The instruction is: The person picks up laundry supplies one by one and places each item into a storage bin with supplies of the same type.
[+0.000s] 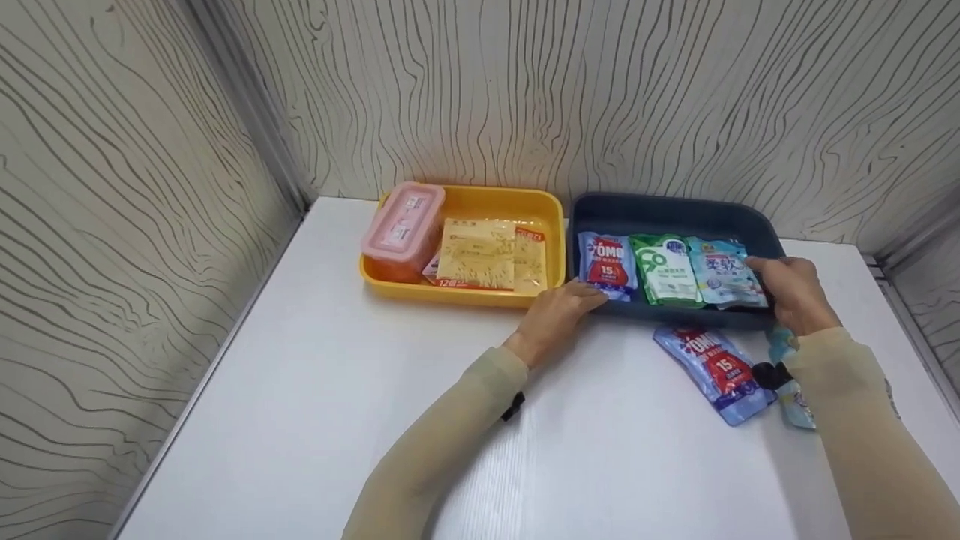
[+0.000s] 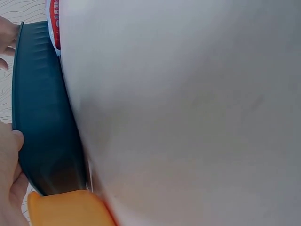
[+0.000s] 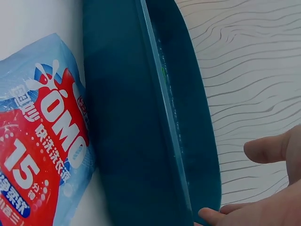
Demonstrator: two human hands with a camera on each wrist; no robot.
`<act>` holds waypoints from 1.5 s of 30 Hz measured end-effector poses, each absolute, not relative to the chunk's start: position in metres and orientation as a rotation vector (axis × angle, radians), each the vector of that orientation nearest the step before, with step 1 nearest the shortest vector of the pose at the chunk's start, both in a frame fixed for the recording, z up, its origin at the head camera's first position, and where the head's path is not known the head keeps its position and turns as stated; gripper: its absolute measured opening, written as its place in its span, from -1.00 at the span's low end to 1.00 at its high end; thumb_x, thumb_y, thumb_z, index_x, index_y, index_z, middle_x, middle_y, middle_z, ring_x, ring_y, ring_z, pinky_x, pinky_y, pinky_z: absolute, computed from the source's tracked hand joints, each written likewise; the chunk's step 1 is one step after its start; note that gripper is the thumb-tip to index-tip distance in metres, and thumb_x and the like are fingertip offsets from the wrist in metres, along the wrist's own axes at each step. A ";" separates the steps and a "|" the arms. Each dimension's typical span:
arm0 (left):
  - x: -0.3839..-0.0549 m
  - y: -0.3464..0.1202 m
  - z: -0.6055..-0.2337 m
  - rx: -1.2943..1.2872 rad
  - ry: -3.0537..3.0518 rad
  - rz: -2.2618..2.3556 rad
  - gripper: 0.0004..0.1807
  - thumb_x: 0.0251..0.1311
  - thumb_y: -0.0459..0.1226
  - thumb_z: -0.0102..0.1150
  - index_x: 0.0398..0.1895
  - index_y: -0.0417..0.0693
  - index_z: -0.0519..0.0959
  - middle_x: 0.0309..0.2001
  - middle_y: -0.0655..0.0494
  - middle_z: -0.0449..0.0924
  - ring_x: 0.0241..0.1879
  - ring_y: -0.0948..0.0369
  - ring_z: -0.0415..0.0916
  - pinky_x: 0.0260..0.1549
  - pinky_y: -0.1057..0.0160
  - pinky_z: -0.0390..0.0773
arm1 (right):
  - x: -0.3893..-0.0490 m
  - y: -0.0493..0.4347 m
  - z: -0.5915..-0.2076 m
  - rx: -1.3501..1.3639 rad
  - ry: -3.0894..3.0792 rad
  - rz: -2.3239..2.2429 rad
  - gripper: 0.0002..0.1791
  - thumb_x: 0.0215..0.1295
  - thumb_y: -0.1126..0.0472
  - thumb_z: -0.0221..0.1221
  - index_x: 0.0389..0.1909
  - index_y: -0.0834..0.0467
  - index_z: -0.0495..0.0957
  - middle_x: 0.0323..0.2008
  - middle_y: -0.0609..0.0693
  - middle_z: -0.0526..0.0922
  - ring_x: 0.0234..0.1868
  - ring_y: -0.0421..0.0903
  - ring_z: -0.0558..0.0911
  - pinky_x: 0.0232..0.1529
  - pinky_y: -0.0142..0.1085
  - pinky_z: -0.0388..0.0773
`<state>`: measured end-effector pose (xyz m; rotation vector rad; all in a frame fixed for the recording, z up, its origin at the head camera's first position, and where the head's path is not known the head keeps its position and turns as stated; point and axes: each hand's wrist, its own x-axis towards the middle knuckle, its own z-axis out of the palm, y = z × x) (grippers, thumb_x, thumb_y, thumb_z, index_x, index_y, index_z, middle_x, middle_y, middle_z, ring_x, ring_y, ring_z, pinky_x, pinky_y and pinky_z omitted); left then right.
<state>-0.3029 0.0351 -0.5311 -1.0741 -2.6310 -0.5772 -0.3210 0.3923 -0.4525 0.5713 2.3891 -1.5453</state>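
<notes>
A dark blue tray (image 1: 675,204) stands at the back right, holding an OMO laundry pouch (image 1: 607,264), a green and white pouch (image 1: 667,274) and a light blue pouch (image 1: 726,274) side by side. My left hand (image 1: 559,319) grips its front left corner, a digit over the rim (image 2: 18,136) in the left wrist view. At the tray's right end is my right hand (image 1: 799,292); its thumb stretches toward the light blue pouch. In the right wrist view, fingertips (image 3: 209,215) reach the rim while the thumb stands apart.
A yellow tray (image 1: 465,298) beside the dark one holds a pink-lidded box (image 1: 405,221) and flat beige packets (image 1: 480,255). Another OMO pouch (image 1: 716,375) lies in front, near a light blue pouch (image 1: 795,405) partly under my right sleeve. Patterned walls (image 1: 450,90) enclose the white table (image 1: 300,420).
</notes>
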 end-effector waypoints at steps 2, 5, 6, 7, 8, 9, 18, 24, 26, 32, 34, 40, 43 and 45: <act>-0.302 0.036 -0.531 -1.068 -2.629 -0.566 -0.62 0.51 -0.39 0.22 0.31 0.02 0.70 0.24 0.15 0.74 0.32 0.20 0.65 0.38 0.31 0.52 | -0.317 0.390 -0.451 0.563 2.448 -1.517 -0.01 0.67 -0.19 -0.13 0.68 0.40 -0.35 0.58 0.45 0.09 0.48 0.15 0.39 0.57 -0.03 0.40; -0.301 0.037 -0.532 -1.059 -2.625 -0.560 -0.62 0.51 -0.40 0.21 0.30 0.02 0.70 0.24 0.15 0.74 0.32 0.20 0.64 0.42 0.27 0.49 | -0.309 0.386 -0.449 0.547 2.536 -1.515 -0.04 0.67 -0.19 -0.12 0.71 0.33 -0.30 0.69 0.41 -0.12 0.65 0.35 0.09 0.67 0.21 0.12; -0.301 0.038 -0.533 -1.059 -2.623 -0.558 -0.62 0.52 -0.40 0.21 0.31 0.02 0.70 0.24 0.15 0.74 0.32 0.20 0.64 0.43 0.26 0.48 | -0.305 0.385 -0.450 0.540 2.573 -1.514 -0.07 0.67 -0.18 -0.11 0.71 0.31 -0.23 0.69 0.40 -0.11 0.67 0.37 0.05 0.67 0.24 0.09; -0.301 0.039 -0.534 -1.061 -2.623 -0.556 -0.62 0.52 -0.39 0.21 0.31 0.03 0.70 0.24 0.15 0.74 0.32 0.20 0.64 0.43 0.26 0.47 | -0.301 0.384 -0.451 0.529 2.618 -1.501 -0.10 0.67 -0.18 -0.10 0.71 0.30 -0.14 0.68 0.40 -0.03 0.65 0.36 0.10 0.65 0.24 0.13; -0.301 0.039 -0.535 -1.062 -2.622 -0.557 -0.62 0.51 -0.39 0.21 0.31 0.03 0.70 0.24 0.15 0.74 0.32 0.20 0.64 0.42 0.27 0.48 | -0.296 0.382 -0.453 0.507 2.669 -1.480 -0.14 0.68 -0.17 -0.09 0.70 0.28 -0.04 0.65 0.39 0.07 0.61 0.33 0.21 0.61 0.20 0.26; -0.300 0.039 -0.536 -1.062 -2.622 -0.553 -0.62 0.51 -0.39 0.22 0.31 0.03 0.70 0.25 0.15 0.74 0.32 0.20 0.64 0.42 0.27 0.48 | -0.291 0.381 -0.455 0.469 2.724 -1.451 -0.20 0.68 -0.16 -0.08 0.67 0.28 0.07 0.60 0.38 0.20 0.52 0.27 0.34 0.53 0.09 0.40; -0.297 0.039 -0.541 -1.049 -2.613 -0.564 -0.62 0.47 -0.40 0.27 0.28 0.02 0.72 0.21 0.16 0.76 0.28 0.21 0.66 0.31 0.32 0.60 | -0.253 0.377 -0.479 -0.029 2.944 -1.138 -0.55 0.64 -0.05 0.14 0.09 0.30 0.64 -0.03 0.28 0.76 -0.21 -0.35 0.71 -0.22 -0.70 0.54; -0.300 0.041 -0.538 -1.044 -2.611 -0.577 -0.63 0.47 -0.37 0.28 0.28 0.02 0.72 0.21 0.17 0.76 0.29 0.21 0.66 0.30 0.32 0.60 | -0.241 0.381 -0.483 -0.040 2.967 -1.024 -0.51 0.64 -0.06 0.13 0.14 0.32 0.66 0.11 0.38 0.73 0.17 0.34 0.70 0.00 -0.53 0.63; -0.300 0.042 -0.538 -1.041 -2.617 -0.560 -0.62 0.48 -0.36 0.28 0.30 0.03 0.71 0.23 0.17 0.75 0.30 0.21 0.65 0.32 0.31 0.59 | -0.238 0.382 -0.484 -0.039 2.964 -1.001 -0.47 0.65 -0.07 0.11 0.18 0.35 0.64 0.16 0.42 0.70 0.22 0.43 0.65 0.13 -0.21 0.74; -0.299 0.040 -0.537 -1.060 -2.587 -0.389 -0.62 0.53 -0.30 0.23 0.35 0.03 0.66 0.30 0.14 0.71 0.37 0.19 0.60 0.42 0.22 0.49 | -0.230 0.381 -0.491 -0.037 2.908 -0.938 -0.39 0.66 -0.09 0.08 0.30 0.39 0.55 0.23 0.46 0.62 0.26 0.45 0.59 0.28 0.34 0.58; -0.299 0.038 -0.537 -1.068 -2.574 -0.306 -0.61 0.55 -0.27 0.22 0.37 0.04 0.65 0.32 0.14 0.69 0.39 0.19 0.58 0.44 0.21 0.47 | -0.229 0.381 -0.495 -0.031 2.884 -0.912 -0.39 0.65 -0.08 0.09 0.34 0.39 0.52 0.27 0.47 0.58 0.28 0.47 0.56 0.29 0.35 0.57; -0.298 0.037 -0.538 -1.084 -2.544 -0.102 -0.58 0.58 -0.25 0.17 0.43 0.06 0.59 0.37 0.15 0.65 0.44 0.19 0.53 0.49 0.20 0.41 | -0.224 0.380 -0.511 -0.035 2.841 -0.778 -0.27 0.59 -0.10 0.18 0.47 0.40 0.38 0.40 0.55 0.39 0.39 0.57 0.39 0.31 0.48 0.44; -0.295 0.036 -0.539 -1.089 -2.547 -0.037 -0.56 0.60 -0.24 0.14 0.47 0.04 0.55 0.42 0.14 0.60 0.49 0.18 0.47 0.54 0.20 0.34 | -0.222 0.379 -0.517 -0.031 2.813 -0.736 -0.12 0.54 -0.17 0.23 0.55 0.41 0.25 0.46 0.57 0.29 0.41 0.59 0.32 0.36 0.53 0.33; -0.294 0.036 -0.537 -1.097 -2.547 0.007 -0.54 0.61 -0.24 0.13 0.50 0.04 0.52 0.45 0.14 0.57 0.52 0.17 0.43 0.55 0.20 0.32 | -0.221 0.378 -0.519 -0.023 2.809 -0.722 -0.07 0.53 -0.19 0.24 0.57 0.41 0.20 0.48 0.57 0.25 0.42 0.59 0.29 0.39 0.54 0.28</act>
